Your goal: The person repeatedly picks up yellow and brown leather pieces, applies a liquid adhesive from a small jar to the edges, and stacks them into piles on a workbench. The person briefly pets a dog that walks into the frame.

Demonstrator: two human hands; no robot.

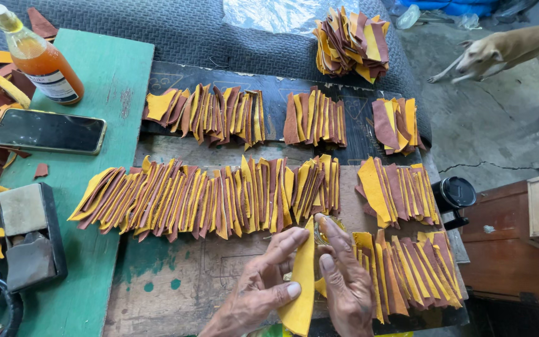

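My left hand (263, 284) and my right hand (344, 281) meet at the near edge of the work board (182, 274). Both pinch one long yellow leather strip (302, 293) that stands between them, the left thumb and fingers on its left face, the right fingers on its right face. A small glass jar (327, 226) shows just behind my right fingers. To the right of my hands lies a fanned row of yellow and brown leather pieces (419, 274). A longer overlapping row (201, 196) stretches across the board above my hands.
More fanned rows (210, 112) and a loose heap of pieces (350, 42) lie farther back. On the green plank (95, 81) at left are a bottle of orange liquid (38, 57), a phone (49, 131), a dark block (30, 234). A dog (500, 48) walks at top right.
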